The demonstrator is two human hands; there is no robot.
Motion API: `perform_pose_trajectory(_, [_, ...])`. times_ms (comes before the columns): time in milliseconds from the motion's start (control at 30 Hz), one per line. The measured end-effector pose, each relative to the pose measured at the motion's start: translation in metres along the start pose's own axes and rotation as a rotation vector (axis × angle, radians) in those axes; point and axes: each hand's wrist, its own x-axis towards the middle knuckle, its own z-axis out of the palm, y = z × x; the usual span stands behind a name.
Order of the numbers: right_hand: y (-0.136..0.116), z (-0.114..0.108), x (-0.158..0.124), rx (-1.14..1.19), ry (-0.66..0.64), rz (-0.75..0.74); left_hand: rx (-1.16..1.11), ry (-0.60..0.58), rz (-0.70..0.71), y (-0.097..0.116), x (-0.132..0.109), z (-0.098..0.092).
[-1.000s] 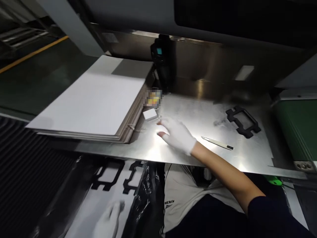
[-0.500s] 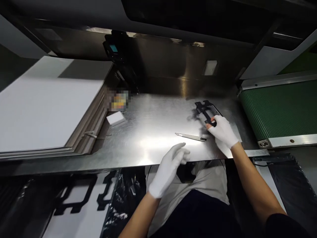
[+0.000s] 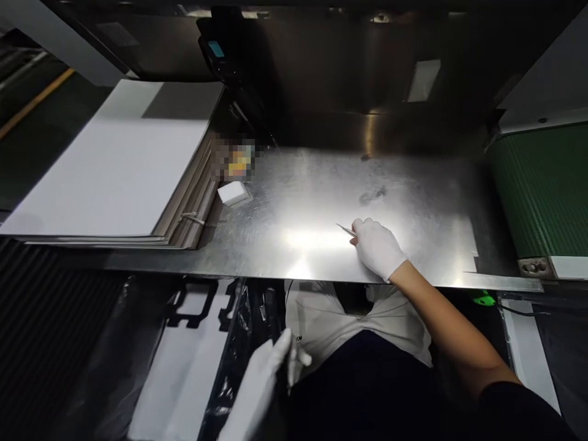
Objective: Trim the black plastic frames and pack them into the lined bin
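My right hand [image 3: 377, 248], in a white glove with bare fingertips, is closed around a craft knife [image 3: 345, 229] over the metal worktable [image 3: 285, 211]. The pointed end of the knife sticks out to the left, while its handle is hidden in my grip. Below the table's front edge, my white-gloved left hand [image 3: 271, 373] is low beside my lap. Its thumb and fingers are apart, and I see nothing held in them. Nearest to that hand are black plastic film [image 3: 225, 386] and a white sheet [image 3: 177, 380] bearing black cut-out frames [image 3: 196, 309].
A tied stack of white-topped boards [image 3: 124, 165] stands at the left of the table. Beside it lie a small white block [image 3: 233, 193] and a blurred-out colourful item [image 3: 239, 162]. At the right is a green conveyor belt [image 3: 542, 190]. A dark metal wall [image 3: 321, 79] rises behind.
My right hand has let go of the black frame, which is out of sight, and has taken hold of the craft knife. My left hand has moved down and left, off the table edge.
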Motion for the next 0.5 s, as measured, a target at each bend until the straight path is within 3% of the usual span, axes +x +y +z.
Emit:
perform_pose_trajectory(67, [0.005, -0.005, -0.002, 0.041, -0.042, 0.012, -0.102, -0.097, -0.030, -0.016, 0.004, 0.008])
perform_pose_trajectory(167, [0.021, -0.014, -0.033, 0.286, -0.060, 0.060, -0.289, -0.196, -0.020, -0.036, 0.011, 0.017])
perform_pose_trajectory(267, [0.033, -0.011, -0.081, 0.576, -0.264, -0.054, -0.315, -0.265, 0.020, -0.051, 0.014, 0.018])
perform_pose_trajectory(367, [0.020, 0.023, -0.125, 0.726, -0.524, -0.258, -0.168, -0.289, 0.015, -0.063, 0.017, 0.020])
perform_pose_trajectory(500, [-0.022, 0.093, -0.155, 0.591, -0.539, -0.253, 0.022, -0.190, 0.069, -0.070, 0.017, 0.032])
